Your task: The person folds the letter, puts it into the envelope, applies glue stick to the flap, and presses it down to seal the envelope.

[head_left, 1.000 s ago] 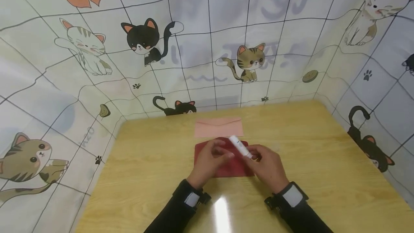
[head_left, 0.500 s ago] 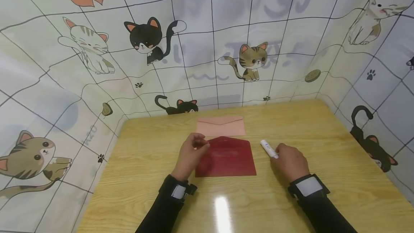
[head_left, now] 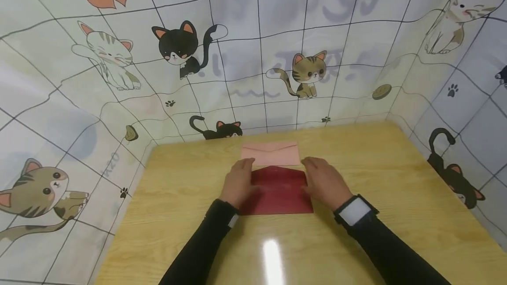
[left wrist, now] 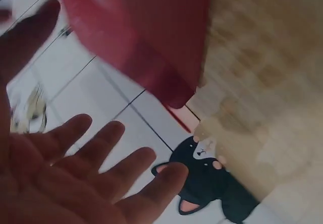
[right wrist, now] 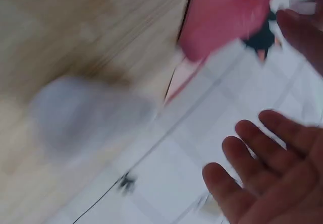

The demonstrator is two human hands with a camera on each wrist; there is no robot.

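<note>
A dark red envelope lies on the table with its pointed flap spread toward the back. At its left side is my left hand, and at its right side my right hand, palms turned toward each other. In the left wrist view the left fingers are relaxed and apart from the envelope's corner. The right fingers are likewise extended, holding nothing. A blurred white tube rests on the table in the right wrist view; the right hand and arm hide it in the head view.
Behind the red envelope lies a pink envelope, its flap folded down. The wooden table is bounded at the back and sides by white sheeting printed with cats and grid lines.
My right hand carried the white tube away from over the red envelope to the right, let go of it, and came back to the envelope's right side. The left hand now nears its left side.
</note>
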